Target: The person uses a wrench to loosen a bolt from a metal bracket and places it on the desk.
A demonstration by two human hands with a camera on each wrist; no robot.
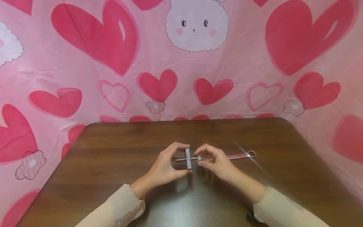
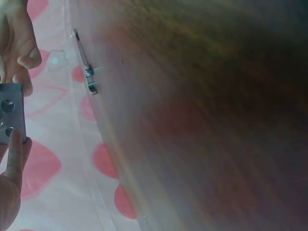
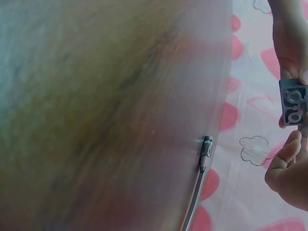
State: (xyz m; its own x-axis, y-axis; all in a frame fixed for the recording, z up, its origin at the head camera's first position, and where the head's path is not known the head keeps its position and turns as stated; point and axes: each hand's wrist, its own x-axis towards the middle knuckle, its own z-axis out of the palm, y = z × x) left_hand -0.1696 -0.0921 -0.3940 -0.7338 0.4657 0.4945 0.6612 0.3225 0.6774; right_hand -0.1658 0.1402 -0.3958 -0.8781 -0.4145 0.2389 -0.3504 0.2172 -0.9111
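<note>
My left hand [image 1: 167, 162] holds a small grey metal plate [image 1: 188, 158] upright by its top and bottom edges, thumb below and fingers above. A silver bolt [image 1: 194, 158] runs crosswise through the plate, its thin end pointing into the left palm. At the bolt's thicker right end, my right hand [image 1: 216, 159] pinches it between thumb and fingertips. Holes show in the plate [image 2: 14, 110] in the left wrist view. Rounded cutouts mark its face [image 3: 293, 103] in the right wrist view. The right fingers partly hide the bolt's end.
A metal wrench [image 1: 238, 156] with a ring end lies on the brown wooden table [image 1: 113, 138], beyond the right hand. A dark object [image 1: 251, 217] sits by the right sleeve. Behind the table hangs a pink cloth [image 1: 181, 66] with hearts.
</note>
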